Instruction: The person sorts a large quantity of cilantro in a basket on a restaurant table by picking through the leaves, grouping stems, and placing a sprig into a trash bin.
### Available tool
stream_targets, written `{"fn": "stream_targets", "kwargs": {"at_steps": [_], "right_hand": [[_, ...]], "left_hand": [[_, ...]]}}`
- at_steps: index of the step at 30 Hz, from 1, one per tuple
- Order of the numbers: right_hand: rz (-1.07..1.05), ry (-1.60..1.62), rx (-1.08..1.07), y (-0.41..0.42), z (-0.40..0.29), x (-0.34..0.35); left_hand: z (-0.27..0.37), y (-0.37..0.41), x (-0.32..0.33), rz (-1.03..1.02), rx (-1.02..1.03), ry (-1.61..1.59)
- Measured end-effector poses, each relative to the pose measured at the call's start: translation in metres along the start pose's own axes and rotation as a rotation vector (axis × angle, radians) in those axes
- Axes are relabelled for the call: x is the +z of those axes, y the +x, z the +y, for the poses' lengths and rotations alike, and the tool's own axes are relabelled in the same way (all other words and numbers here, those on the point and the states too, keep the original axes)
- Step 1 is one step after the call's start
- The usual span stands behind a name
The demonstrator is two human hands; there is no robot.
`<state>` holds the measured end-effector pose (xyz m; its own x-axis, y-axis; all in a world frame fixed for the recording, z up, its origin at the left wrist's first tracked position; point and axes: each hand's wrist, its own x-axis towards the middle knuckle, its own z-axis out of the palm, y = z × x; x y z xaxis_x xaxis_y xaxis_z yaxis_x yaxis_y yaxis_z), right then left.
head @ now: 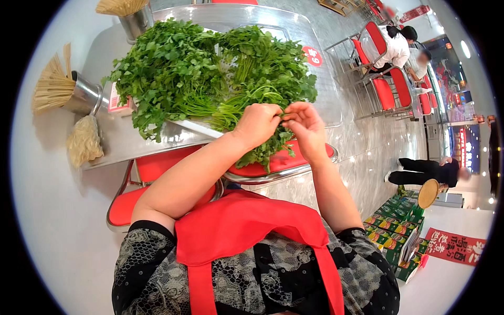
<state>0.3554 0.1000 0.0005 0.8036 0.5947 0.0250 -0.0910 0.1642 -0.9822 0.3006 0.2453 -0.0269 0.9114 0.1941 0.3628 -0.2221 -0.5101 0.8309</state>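
A large heap of leafy cilantro (169,63) covers much of the stainless-steel table (328,98) before me, its pale stems gathered toward the middle. Over the near edge of the heap, my left hand (256,124) pinches a cilantro sprig (271,151), whose leaves hang below the fingers above a red chair. My right hand (306,128) is curled beside it, thumb and fingertips drawn together at the same stems. The two hands almost touch, and the fingers partly hide what lies between them. A white tray or board edge (199,128) shows under the cilantro.
Metal holders of wooden chopsticks (80,96) (136,19) stand on the left and at the back. A plastic bag (84,141) hangs by the nearer holder, and a pink-and-white box (118,102) sits beside it. Red folding chairs (283,159) adjoin the table's near edge. Several people are farther right.
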Motion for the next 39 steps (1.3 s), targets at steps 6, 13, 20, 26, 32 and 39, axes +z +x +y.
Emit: {"fn": "stream_targets", "kwargs": {"at_steps": [6,13,20,26,32,39], "right_hand": [[0.091,-0.357,0.011,0.010,-0.006,-0.002],[0.140,0.447,0.426,0.021,0.007,-0.031],[-0.050,1.079,0.346,0.020,0.008,-0.060],[-0.054,0.108,0.182,0.018,-0.030,-0.061],[-0.137,-0.895,-0.312,0.020,-0.012,-0.014],[-0.209,-1.204,-0.391,0.024,0.002,-0.016]], "left_hand": [[0.006,0.007,-0.002,-0.066,-0.208,-0.081],[0.003,0.013,-0.003,-0.105,-0.454,-0.438],[-0.003,0.017,0.002,-0.071,-0.428,-0.419],[-0.003,0.019,-0.003,-0.125,-0.546,-0.530],[0.002,0.018,-0.004,-0.138,-0.534,-0.447],[0.006,0.013,-0.002,-0.191,-0.419,-0.162]]}}
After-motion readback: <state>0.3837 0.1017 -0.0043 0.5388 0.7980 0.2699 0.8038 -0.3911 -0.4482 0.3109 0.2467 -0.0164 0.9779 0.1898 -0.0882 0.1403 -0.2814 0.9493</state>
